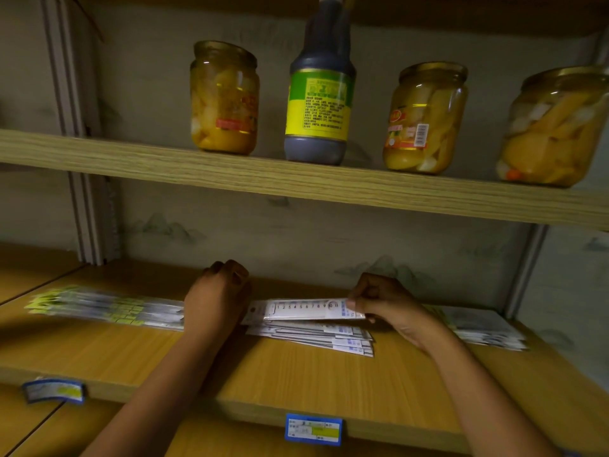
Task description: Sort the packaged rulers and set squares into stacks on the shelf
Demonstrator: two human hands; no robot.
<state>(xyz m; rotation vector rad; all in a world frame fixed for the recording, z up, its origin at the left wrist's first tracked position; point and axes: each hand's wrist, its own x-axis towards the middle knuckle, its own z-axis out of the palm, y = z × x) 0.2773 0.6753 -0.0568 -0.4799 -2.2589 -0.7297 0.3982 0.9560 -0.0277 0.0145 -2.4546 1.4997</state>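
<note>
On the wooden shelf [296, 384] lie three groups of packaged rulers. A long stack with yellow-green labels [102, 308] lies at the left. In the middle sits a fanned stack of white and blue packs [316, 338]. My right hand [385, 305] pinches the right end of one white packaged ruler [306, 310], held just above that middle stack. My left hand [217, 295] is curled at the right end of the left stack, and its fingers are hidden from view. A third pile of packs [487, 328] lies at the right, behind my right wrist.
The shelf above [296, 183] carries three jars of yellow preserved fruit [224, 97] and a dark sauce bottle [319, 90]. Blue price tags [313, 428] hang on the lower shelf's front edge. Metal uprights [89, 219] flank the bay at the back corners.
</note>
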